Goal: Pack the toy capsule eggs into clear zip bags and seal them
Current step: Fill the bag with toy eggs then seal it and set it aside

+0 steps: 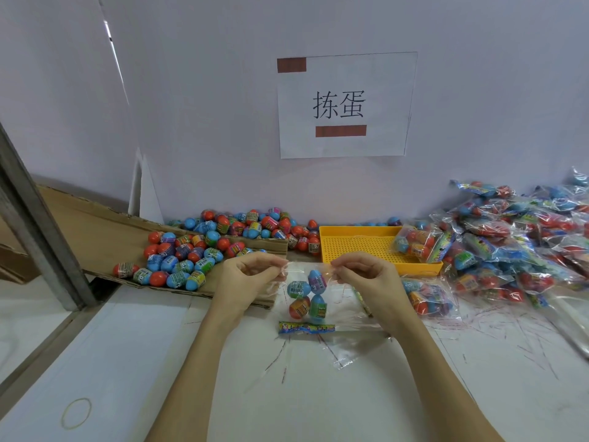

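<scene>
The white bench (134,362) carries everything, and the yellow perforated plastic tray (357,247) serves as the landmark. To the right of the tray lies the big heap of sealed clear bags of eggs (516,247); to its left, the loose pile of red, blue and green plastic capsule eggs (204,250) spreads over a flattened brown cardboard sheet (105,237).

Just in front of the tray is the clear plastic zip bag (306,301) in hand, holding four eggs with a printed paper strip at its near end. The left hand (248,279) pinches the bag's far edge at its left corner, fingers curled; the right hand (366,275) pinches the same edge at its right corner.

The step looks like closing the mouth. To do it well, keep the edge taut between both pinches, line up the two lips, then press along the whole length, keeping the eggs below the seal.
</scene>
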A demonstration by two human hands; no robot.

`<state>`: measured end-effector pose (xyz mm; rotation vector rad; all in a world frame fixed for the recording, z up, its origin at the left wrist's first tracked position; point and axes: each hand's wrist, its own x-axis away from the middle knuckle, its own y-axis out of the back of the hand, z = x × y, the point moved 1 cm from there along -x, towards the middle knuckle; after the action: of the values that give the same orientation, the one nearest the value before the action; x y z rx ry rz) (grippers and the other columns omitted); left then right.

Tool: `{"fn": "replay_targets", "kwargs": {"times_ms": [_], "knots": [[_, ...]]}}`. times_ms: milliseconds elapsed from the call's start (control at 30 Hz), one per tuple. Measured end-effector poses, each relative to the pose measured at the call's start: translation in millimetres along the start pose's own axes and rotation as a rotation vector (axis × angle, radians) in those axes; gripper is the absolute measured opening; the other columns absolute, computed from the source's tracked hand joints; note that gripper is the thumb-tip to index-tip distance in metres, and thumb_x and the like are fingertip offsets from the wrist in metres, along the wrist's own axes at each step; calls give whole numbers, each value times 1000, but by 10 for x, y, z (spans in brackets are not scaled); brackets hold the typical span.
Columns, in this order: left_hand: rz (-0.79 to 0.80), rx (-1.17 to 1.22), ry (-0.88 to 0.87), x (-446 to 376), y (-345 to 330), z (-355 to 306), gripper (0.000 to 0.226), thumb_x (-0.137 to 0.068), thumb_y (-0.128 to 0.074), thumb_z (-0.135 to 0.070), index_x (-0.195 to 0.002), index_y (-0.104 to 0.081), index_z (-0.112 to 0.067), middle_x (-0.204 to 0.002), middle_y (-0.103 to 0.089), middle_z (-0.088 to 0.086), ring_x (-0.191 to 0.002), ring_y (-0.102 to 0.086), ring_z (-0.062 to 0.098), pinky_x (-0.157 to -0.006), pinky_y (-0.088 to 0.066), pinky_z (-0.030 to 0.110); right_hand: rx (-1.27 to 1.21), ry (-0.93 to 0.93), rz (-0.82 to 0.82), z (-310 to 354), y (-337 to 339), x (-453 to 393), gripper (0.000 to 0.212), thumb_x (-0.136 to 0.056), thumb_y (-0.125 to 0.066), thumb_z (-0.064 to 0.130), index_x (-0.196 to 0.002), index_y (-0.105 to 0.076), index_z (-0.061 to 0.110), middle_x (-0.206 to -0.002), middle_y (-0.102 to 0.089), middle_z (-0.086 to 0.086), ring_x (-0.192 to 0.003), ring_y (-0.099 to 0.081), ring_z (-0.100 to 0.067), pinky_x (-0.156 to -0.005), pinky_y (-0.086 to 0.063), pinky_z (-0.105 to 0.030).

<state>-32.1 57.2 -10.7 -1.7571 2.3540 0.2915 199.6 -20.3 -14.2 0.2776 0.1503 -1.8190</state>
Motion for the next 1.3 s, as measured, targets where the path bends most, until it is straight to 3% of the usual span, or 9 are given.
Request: {"fn": "replay_targets", "kwargs": {"times_ms": [367,500,567,667,900,1033,1133,1200,1300], "knots": [[46,-135,-75,16,60,21,23,-93,-66,7,-99,-82,-9,-93,-80,-2,-87,-75,8,-74,-55,13,143,-6,12,39,2,11,19,-91,-73,6,-91,-81,23,-91,-79,7,-90,-74,-11,-77,-58,-20],[25,-95,-48,6,44,22,11,-90,-76,-9,-98,-82,-14,-91,-80,-2,-86,-74,8,-73,-56,14,161,-24,23,63,17,20,25,-93,-67,2,-94,-81,22,-93,-79,8,-92,-73,-8,-78,-57,-17],[7,-97,-25,-2,21,29,12,-84,-83,-12,-96,-82,-16,-89,-80,-3,-85,-75,8,-72,-56,15,148,-21,24,67,12,20,24,-94,-65,2,-94,-81,20,-94,-79,7,-92,-73,-9,-80,-57,-18],[-3,-75,4,-12,1,50,14,-82,-84,-9,-96,-82,-14,-89,-80,-1,-84,-76,10,-72,-57,16,132,-30,16,60,-7,22,9,-93,-73,20,-97,-80,21,-92,-78,5,-91,-73,-10,-82,-58,-21],[-9,-11,24,-19,9,56,15,-83,-83,-7,-95,-81,-17,-92,-80,0,-87,-76,12,-70,-58,18,46,-66,16,31,-75,16,16,-87,-79,13,-102,-72,16,-94,-76,-2,-91,-73,-20,-82,-60,-28],[84,-90,15,-24,3,71,22,-90,-74,-3,-107,-73,-18,-102,-75,-1,-101,-70,16,-84,-59,25,45,-36,-34,46,-84,17,16,-91,-74,8,-104,-68,14,-98,-73,-5,-94,-72,-24,-86,-61,-33],[126,-103,-60,-7,-108,20,24,-95,-72,-17,-119,-67,-22,-116,-70,-9,-111,-64,6,-96,-52,19,25,-31,-2,78,-118,16,14,-94,-71,9,-105,-67,16,-101,-71,-2,-96,-72,-21,-90,-60,-37],[161,-185,-90,14,-224,-16,27,-94,-74,-32,-120,-69,-28,-116,-71,-16,-111,-65,1,-94,-53,17,6,-15,51,97,-175,30,17,-93,-72,8,-108,-67,16,-101,-72,-3,-97,-72,-21,-89,-60,-37],[149,-252,-81,19,-348,-6,14,-90,-78,-33,-102,-77,-28,-95,-77,-14,-90,-72,7,-78,-60,26,41,69,29,108,-261,40,22,-94,-70,7,-112,-68,19,-100,-74,-3,-95,-72,-18,-86,-60,-31]]}}
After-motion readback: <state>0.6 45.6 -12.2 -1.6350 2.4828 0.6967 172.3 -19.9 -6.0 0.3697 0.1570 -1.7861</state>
